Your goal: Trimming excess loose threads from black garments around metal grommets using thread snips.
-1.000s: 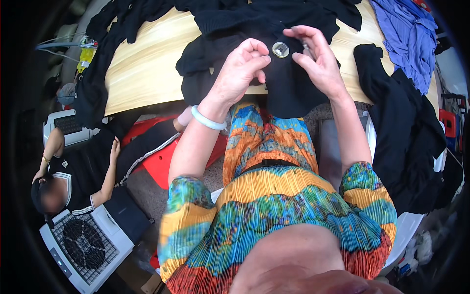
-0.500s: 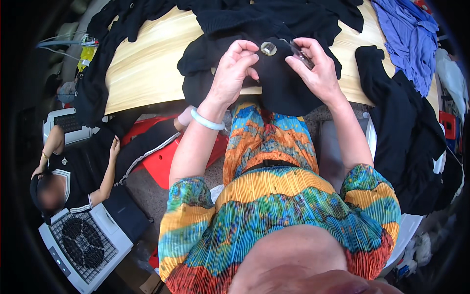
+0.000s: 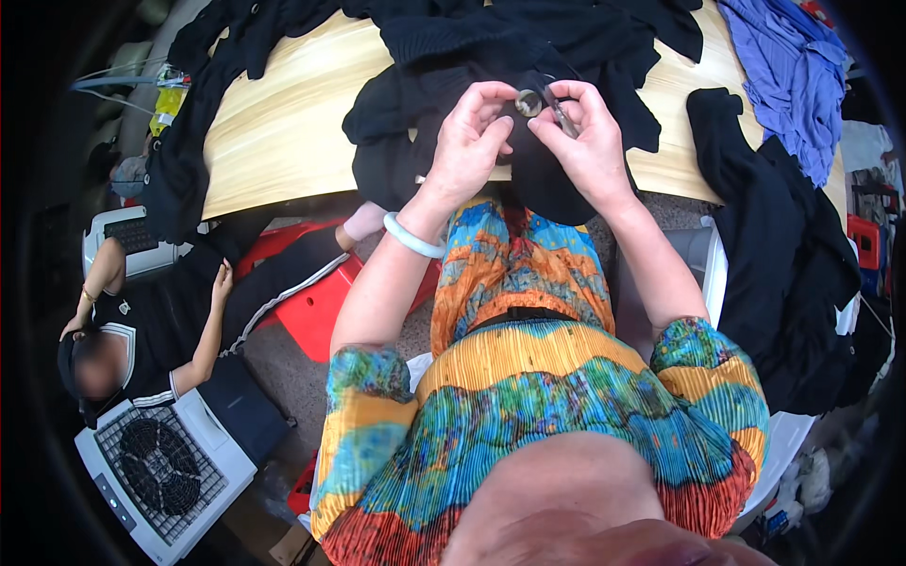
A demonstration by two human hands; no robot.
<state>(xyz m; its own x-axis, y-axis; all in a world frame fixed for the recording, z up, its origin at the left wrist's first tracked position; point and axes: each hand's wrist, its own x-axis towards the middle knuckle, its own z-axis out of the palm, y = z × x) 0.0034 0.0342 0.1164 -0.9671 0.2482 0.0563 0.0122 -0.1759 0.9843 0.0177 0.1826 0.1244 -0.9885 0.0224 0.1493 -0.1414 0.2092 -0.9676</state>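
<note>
A black knit garment [image 3: 387,108] lies bunched over the table's near edge beneath both hands. Between my fingertips is a round, pale-rimmed button [image 3: 528,103] with a greyish centre. My left hand [image 3: 469,141] is closed, its index fingertip at the button's left edge; what its fingers pinch is hidden. Held in my right hand [image 3: 590,141] is a small dark metal tool [image 3: 563,113] that looks like thread snips, slanting beside the button. My right thumb tip comes close below the button. Whether any thread runs there is too small to tell.
More black garments lie across the pale wooden table [image 3: 269,123] and hang at its right end [image 3: 783,236]. Purple cloth [image 3: 793,85] drapes the far right corner. A person [image 3: 151,330] reclines at left beside a fan unit [image 3: 165,472] and a red stool [image 3: 316,311]. A grey bin [image 3: 670,255] stands below right.
Both hands have drawn closer together, the left moving right and the right slightly left. The button has shifted a little right and down, now close to the fingertips. The snips stay in my right hand.
</note>
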